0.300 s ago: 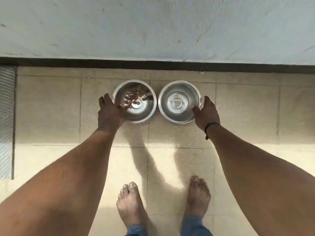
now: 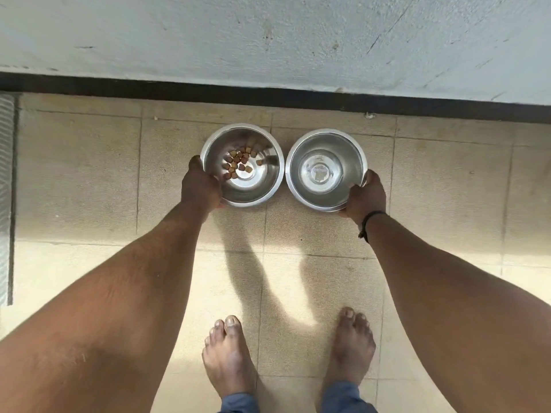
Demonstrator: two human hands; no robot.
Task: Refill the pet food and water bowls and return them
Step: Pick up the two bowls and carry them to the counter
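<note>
Seen from the head camera, the person bends over two steel bowls side by side on the tiled floor [image 2: 447, 180] near the foot of the wall [image 2: 268, 40]: the left hand [image 2: 200, 186] grips the near-left rim of the food bowl [image 2: 262, 186], which holds a small scatter of brown kibble [image 2: 238, 163]. The right hand [image 2: 366, 195], a dark band [image 2: 371, 222] on its wrist, curls round the near-right rim of the water bowl [image 2: 325, 150], rims almost touching. Bare feet [image 2: 228, 359] stand on sunlit tiles below.
</note>
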